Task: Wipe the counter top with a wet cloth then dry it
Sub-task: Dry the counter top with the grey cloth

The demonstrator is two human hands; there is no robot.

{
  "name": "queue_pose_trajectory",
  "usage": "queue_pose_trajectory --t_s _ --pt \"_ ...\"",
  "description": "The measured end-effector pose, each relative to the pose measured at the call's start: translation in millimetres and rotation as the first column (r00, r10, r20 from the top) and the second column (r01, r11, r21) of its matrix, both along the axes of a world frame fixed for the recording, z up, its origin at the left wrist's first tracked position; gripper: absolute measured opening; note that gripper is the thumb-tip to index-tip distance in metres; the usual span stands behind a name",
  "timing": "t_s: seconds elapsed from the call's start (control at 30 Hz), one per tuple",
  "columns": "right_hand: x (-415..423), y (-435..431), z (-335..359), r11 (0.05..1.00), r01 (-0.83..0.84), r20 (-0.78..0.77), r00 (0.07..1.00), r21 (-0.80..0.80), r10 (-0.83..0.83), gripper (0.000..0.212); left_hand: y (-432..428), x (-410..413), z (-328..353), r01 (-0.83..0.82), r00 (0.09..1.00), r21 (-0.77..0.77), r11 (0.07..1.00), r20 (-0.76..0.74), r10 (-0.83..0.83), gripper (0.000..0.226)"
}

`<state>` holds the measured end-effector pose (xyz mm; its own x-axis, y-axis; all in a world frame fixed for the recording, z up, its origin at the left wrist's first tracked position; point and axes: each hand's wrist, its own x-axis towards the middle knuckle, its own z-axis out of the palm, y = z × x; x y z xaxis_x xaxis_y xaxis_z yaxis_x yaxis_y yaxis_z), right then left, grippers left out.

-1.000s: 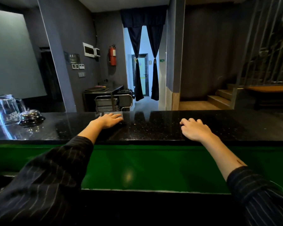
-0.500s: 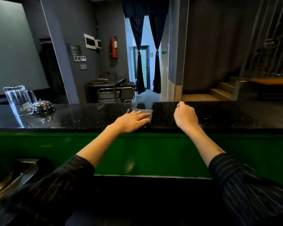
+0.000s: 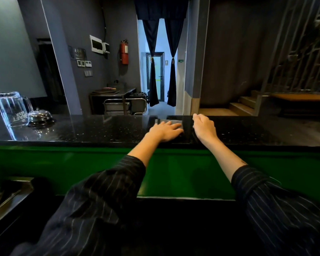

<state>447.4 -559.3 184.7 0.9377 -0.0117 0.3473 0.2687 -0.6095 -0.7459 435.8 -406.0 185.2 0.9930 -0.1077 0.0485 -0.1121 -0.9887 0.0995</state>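
Left hand (image 3: 165, 130) flat, open, pressing grey cloth (image 3: 171, 122) on desk (image 3: 92, 130); right hand (image 3: 204, 127) loosely curled, seemingly empty. Wet-wipe step; next: sweep sideways.

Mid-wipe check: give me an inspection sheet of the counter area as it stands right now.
Surface: black speckled counter top, glossy, above a green front panel.
Job's things: grey cloth flat under the left hand.
Clutter: glass pitcher and service bell at far left.
Grippers: left hand flat on the cloth; right hand beside it, fingers curled at the counter's far edge.
Cables: nothing seen.
Surroundings: fire extinguisher, curtained doorway, stairs.
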Motion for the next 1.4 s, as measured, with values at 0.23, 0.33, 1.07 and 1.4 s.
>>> queue_pose_trajectory --t_s 0.23,0.33,1.07,1.4 --pt "-8 -37 0 0.952 0.043 -0.021 0.998 -0.302 -0.052 0.049 -16 -48 -12 0.195 0.973 0.041 0.980 0.120 -0.199 0.054" --pt "-11 -38 -5 0.957 0.042 -0.007 0.999 -0.286 -0.046 0.050 3 -65 -12 0.125 0.977 -0.045 0.991 0.179 -0.115 0.055" --pt "-4 -24 -2 0.785 0.077 0.017 0.996 -0.614 -0.084 0.041 8 -68 -5 0.066 0.994 -0.001 0.998 0.083 -0.065 0.052" --pt "-45 110 -9 0.797 -0.106 0.063 0.982 -0.595 0.177 0.047 175 -66 -1 -0.230 0.973 0.067 0.971 0.002 0.230 0.051"
